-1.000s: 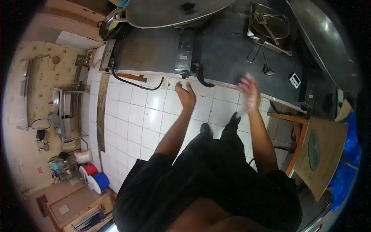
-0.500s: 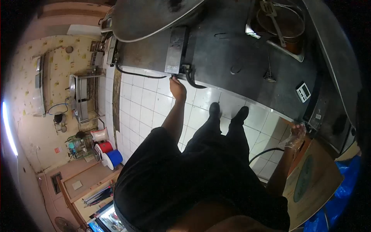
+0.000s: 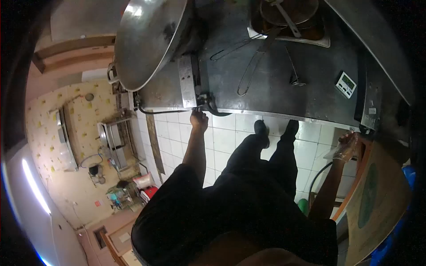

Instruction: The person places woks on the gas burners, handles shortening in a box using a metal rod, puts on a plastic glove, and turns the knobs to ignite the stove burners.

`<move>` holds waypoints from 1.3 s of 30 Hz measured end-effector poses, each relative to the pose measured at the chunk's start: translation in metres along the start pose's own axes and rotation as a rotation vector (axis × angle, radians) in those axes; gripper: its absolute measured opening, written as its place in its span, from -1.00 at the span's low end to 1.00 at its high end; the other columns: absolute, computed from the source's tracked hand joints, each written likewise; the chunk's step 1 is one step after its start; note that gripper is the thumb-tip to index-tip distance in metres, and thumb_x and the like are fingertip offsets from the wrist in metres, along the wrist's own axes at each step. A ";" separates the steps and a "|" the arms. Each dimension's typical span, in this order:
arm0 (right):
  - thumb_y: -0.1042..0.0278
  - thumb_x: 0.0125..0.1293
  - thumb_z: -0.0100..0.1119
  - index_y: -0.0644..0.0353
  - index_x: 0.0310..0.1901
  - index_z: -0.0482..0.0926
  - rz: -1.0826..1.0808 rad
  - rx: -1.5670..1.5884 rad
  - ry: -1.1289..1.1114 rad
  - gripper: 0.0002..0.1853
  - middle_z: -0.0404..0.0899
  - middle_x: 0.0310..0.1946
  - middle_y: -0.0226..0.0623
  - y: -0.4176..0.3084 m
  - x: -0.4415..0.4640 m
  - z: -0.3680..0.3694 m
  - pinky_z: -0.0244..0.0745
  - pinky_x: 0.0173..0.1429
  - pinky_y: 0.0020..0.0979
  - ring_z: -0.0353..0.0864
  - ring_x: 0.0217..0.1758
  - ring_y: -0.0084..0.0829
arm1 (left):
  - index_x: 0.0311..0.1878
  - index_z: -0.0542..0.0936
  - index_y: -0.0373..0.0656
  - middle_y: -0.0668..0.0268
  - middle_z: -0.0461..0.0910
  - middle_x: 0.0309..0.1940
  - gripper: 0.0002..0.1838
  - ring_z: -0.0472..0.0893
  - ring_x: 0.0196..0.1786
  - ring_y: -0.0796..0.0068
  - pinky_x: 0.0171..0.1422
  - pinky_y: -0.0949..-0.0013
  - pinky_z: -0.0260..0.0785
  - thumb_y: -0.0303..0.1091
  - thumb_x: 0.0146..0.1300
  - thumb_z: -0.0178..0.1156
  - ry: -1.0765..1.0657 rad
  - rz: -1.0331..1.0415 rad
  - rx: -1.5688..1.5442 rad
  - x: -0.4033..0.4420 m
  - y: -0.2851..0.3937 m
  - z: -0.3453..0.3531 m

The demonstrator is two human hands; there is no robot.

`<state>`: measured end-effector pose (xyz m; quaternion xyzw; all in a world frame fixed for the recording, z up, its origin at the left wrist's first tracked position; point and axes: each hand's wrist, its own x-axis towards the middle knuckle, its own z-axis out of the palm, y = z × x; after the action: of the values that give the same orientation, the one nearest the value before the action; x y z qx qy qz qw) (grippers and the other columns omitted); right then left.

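Note:
My left hand point(image 3: 199, 120) is bare and reaches to the counter's front edge. Its fingers are closed at the front end of a metal burner box point(image 3: 187, 84), around what looks like a small control knob, mostly hidden by them. A black hose point(image 3: 217, 111) curves beside that box. At the right, my right hand point(image 3: 347, 145) wears a clear plastic glove. Its curled fingers are up against the front of another metal box point(image 3: 370, 116), and what they hold, if anything, is hidden. A white digital timer point(image 3: 346, 84) lies on the counter near this box.
A large wok-like metal pan point(image 3: 148, 44) stands at the left of the dark counter point(image 3: 266, 84). Wire-handled strainers point(image 3: 251, 73), a thin-stemmed probe point(image 3: 296, 80) and an oil-filled tray point(image 3: 321, 42) with a spatula point(image 3: 288, 20) lie rightward. A cardboard box point(image 3: 377, 195) stands low right.
The view has swung, so the counter and pan sit differently in it. More of the wire handles shows. Both hands stay at the same places on the counter's front.

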<state>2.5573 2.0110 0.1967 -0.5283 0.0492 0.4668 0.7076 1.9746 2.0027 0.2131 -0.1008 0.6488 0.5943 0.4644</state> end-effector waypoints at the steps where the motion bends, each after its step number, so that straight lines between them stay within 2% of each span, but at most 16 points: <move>1: 0.09 0.21 0.07 0.07 -0.26 0.46 0.000 0.015 0.016 -0.76 0.44 -0.49 -0.50 0.001 0.018 -0.022 0.26 -0.46 -0.61 0.40 -0.51 -0.64 | -0.53 0.31 0.08 0.55 0.18 -0.76 -0.75 0.13 -0.73 0.59 -0.64 0.50 -0.04 -0.15 0.26 -0.20 0.007 -0.016 0.003 0.000 0.001 -0.004; 3: 0.11 0.21 0.08 0.06 -0.26 0.46 0.081 0.010 -0.164 -0.78 0.44 -0.48 -0.50 0.005 0.037 -0.048 0.26 -0.45 -0.62 0.39 -0.50 -0.65 | -0.55 0.31 0.08 0.55 0.14 -0.80 -0.70 0.13 -0.75 0.59 -0.68 0.49 -0.03 -0.08 0.28 -0.20 -0.197 0.204 0.300 -0.025 -0.004 0.007; 4: 0.12 0.21 0.08 0.06 -0.26 0.46 0.087 0.039 -0.170 -0.79 0.44 -0.49 -0.50 0.007 0.032 -0.045 0.26 -0.45 -0.63 0.39 -0.51 -0.66 | -0.55 0.31 0.07 0.51 0.13 -0.82 -0.66 0.15 -0.77 0.61 -0.71 0.47 0.02 -0.01 0.29 -0.20 -0.041 0.234 0.291 0.005 -0.010 -0.015; 7: 0.11 0.21 0.08 0.06 -0.25 0.46 -0.074 -0.119 -0.031 -0.77 0.42 -0.51 -0.50 0.000 0.008 -0.017 0.25 -0.44 -0.64 0.38 -0.51 -0.65 | -0.34 0.40 -0.25 0.14 0.49 -0.55 -0.66 0.50 -0.47 0.15 -0.39 0.18 0.33 -0.15 0.32 -0.21 0.466 1.079 1.035 -0.009 -0.033 -0.004; 9: 0.11 0.22 0.06 0.08 -0.24 0.46 -0.034 -0.136 -0.030 -0.76 0.43 -0.50 -0.49 0.001 0.007 -0.024 0.26 -0.42 -0.62 0.38 -0.51 -0.64 | -0.23 0.42 -0.24 0.03 0.53 -0.36 -0.70 0.51 -0.31 -0.03 -0.28 0.10 0.32 -0.22 0.31 -0.22 0.508 1.215 1.362 -0.025 -0.029 0.002; 15: 0.14 0.24 0.04 0.13 -0.16 0.48 0.064 -0.025 -0.195 -0.73 0.45 -0.47 -0.45 0.010 0.026 -0.063 0.28 -0.37 -0.56 0.40 -0.47 -0.59 | -0.32 0.41 -0.20 0.18 0.50 -0.57 -0.66 0.51 -0.50 0.10 -0.45 0.17 0.33 -0.13 0.32 -0.22 0.419 1.155 1.320 -0.011 -0.024 -0.012; 17: 0.15 0.24 0.04 0.16 -0.11 0.47 -0.019 -0.077 -0.137 -0.70 0.47 -0.42 -0.41 0.015 0.026 -0.069 0.29 -0.35 -0.54 0.41 -0.43 -0.56 | -0.50 0.32 -0.12 0.34 0.32 -0.79 -0.62 0.28 -0.82 0.42 -0.76 0.38 0.08 -0.06 0.33 -0.21 0.120 0.610 0.457 -0.002 -0.024 -0.009; 18: 0.15 0.24 0.04 0.16 -0.11 0.47 -0.022 -0.077 -0.134 -0.70 0.47 -0.42 -0.41 0.012 0.016 -0.055 0.29 -0.35 -0.54 0.41 -0.43 -0.56 | -0.53 0.26 -0.03 0.49 0.13 -0.83 -0.63 0.05 -0.87 0.64 -0.82 0.53 -0.14 -0.05 0.34 -0.23 0.178 0.589 0.354 -0.005 -0.026 0.001; 25: 0.14 0.25 0.03 0.18 -0.12 0.47 -0.202 -0.076 -0.051 -0.70 0.45 -0.40 -0.43 -0.009 -0.024 0.006 0.29 -0.32 -0.53 0.40 -0.41 -0.56 | -0.48 0.33 0.07 0.50 0.31 -0.66 -0.72 0.22 -0.72 0.54 -0.66 0.45 0.08 -0.08 0.30 -0.23 -0.219 0.020 -0.111 0.019 -0.006 -0.031; 30: 0.12 0.25 0.02 0.14 -0.16 0.47 -0.023 -0.241 0.046 -0.72 0.44 -0.39 -0.45 0.007 0.063 -0.081 0.28 -0.40 -0.52 0.39 -0.42 -0.58 | -0.49 0.33 0.07 0.50 0.27 -0.67 -0.71 0.19 -0.72 0.54 -0.66 0.47 0.03 -0.06 0.29 -0.23 -0.174 0.009 -0.022 -0.005 -0.002 -0.014; 31: 0.14 0.31 -0.15 0.21 0.03 0.30 0.056 -0.132 0.021 -0.63 0.30 -0.10 -0.30 0.020 0.097 -0.124 0.04 -0.01 -0.37 0.21 -0.05 -0.44 | -0.49 0.33 0.07 0.51 0.27 -0.68 -0.71 0.19 -0.72 0.55 -0.66 0.47 0.03 -0.05 0.29 -0.22 -0.111 0.042 -0.003 -0.010 -0.005 -0.010; 33: 0.15 0.36 -0.32 0.27 0.21 0.13 0.128 -0.020 0.000 -0.52 0.16 0.20 -0.14 0.018 0.103 -0.126 -0.20 0.38 -0.22 0.03 0.31 -0.30 | -0.49 0.34 0.07 0.52 0.27 -0.68 -0.71 0.18 -0.73 0.56 -0.66 0.47 0.03 -0.04 0.28 -0.21 -0.054 0.073 0.018 -0.006 -0.008 -0.010; 35: -0.06 0.17 0.06 0.12 -0.09 0.44 0.367 0.065 -0.255 -0.56 0.45 -0.33 -0.44 0.004 0.101 -0.118 0.29 -0.35 -0.48 0.40 -0.35 -0.49 | -0.51 0.34 0.06 0.50 0.30 -0.66 -0.70 0.22 -0.68 0.53 -0.62 0.46 0.03 -0.01 0.23 -0.15 -0.152 0.102 0.018 0.012 -0.010 -0.021; 36: 0.00 0.22 -0.04 0.15 -0.08 0.43 0.182 -0.230 -0.278 -0.60 0.47 -0.29 -0.38 -0.001 0.081 -0.099 0.33 -0.25 -0.45 0.42 -0.28 -0.47 | -0.44 0.35 0.03 0.50 0.30 -0.62 -0.76 0.29 -0.63 0.58 -0.65 0.52 0.12 -0.09 0.27 -0.15 -0.249 0.120 0.072 0.030 -0.009 -0.040; 37: 0.06 0.28 -0.14 0.18 -0.08 0.43 -0.010 -0.593 -0.251 -0.62 0.48 -0.25 -0.32 -0.005 0.061 -0.080 0.36 -0.16 -0.42 0.45 -0.21 -0.45 | -0.41 0.39 -0.03 0.43 0.35 -0.57 -0.85 0.35 -0.58 0.57 -0.62 0.52 0.18 -0.25 0.22 -0.13 0.030 0.324 0.300 0.016 -0.012 -0.020; 39: 0.11 0.32 -0.23 0.19 -0.13 0.42 -0.214 -0.986 -0.095 -0.66 0.47 -0.29 -0.28 -0.012 0.038 -0.051 0.36 -0.16 -0.40 0.45 -0.23 -0.44 | -0.35 0.46 -0.11 0.31 0.46 -0.52 -0.84 0.44 -0.49 0.38 -0.52 0.37 0.28 -0.33 -0.05 0.06 -0.157 0.878 1.365 0.079 -0.009 -0.072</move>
<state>2.6082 1.9939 0.1615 -0.7799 -0.2636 0.3830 0.4191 1.9028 1.9716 0.1407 0.5099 0.8139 0.2013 0.1924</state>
